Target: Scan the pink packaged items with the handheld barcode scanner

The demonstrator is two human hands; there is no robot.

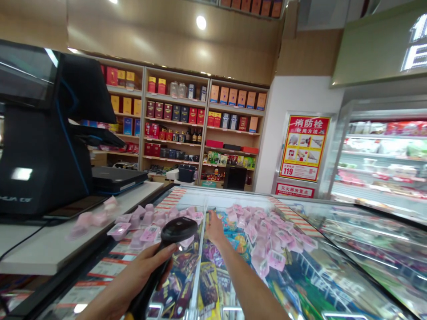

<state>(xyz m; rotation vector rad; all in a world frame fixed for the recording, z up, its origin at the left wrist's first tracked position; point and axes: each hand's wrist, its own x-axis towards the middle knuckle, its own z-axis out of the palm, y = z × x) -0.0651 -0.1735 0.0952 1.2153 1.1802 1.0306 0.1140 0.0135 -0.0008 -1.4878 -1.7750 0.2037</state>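
Right, biggest first: a glass-topped freezer (187, 198) spreads before me, w/ bagged goods (208, 284) visible below. Dark POS terminal (36, 151) to my left, on a white counter (36, 255). Pink packs w/ labels lie on the freezer top in two groups: left group (151, 233) near the counter (a few more packs (95, 218) on it), right heap (282, 235) beyond my R hand (215, 229). Scanner (179, 229) next: my L hand (150, 264) is wrapped round its handle, head by the left group. R fingers are curled near the centre rail (197, 271); can't tell if they pinch anything. Step in hand looks like scanning, prob. between packs. Next move, I'd judge, calls for a label facing up & the scanner head aimed squarely at it.
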